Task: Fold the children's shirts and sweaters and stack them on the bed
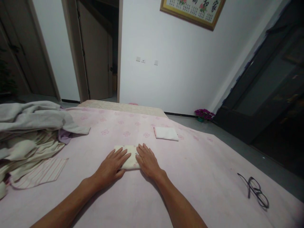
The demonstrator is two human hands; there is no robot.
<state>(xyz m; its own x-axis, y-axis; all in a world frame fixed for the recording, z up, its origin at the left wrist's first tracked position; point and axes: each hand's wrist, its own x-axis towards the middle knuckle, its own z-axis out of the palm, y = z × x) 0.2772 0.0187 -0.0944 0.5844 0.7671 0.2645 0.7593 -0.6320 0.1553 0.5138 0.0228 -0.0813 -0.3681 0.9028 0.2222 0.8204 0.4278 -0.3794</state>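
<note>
A small folded cream cloth lies on the pink flowered bed sheet. My left hand rests flat on its left part with the fingers stretched out. My right hand lies flat against its right edge, fingers also spread. Neither hand grips anything. A second folded white cloth lies farther back on the sheet, to the right, apart from both hands.
A heap of unfolded clothes fills the left side of the bed, with a striped piece in front. A pair of glasses lies near the right edge. Beyond are a white wall, doors, and potted flowers on the floor.
</note>
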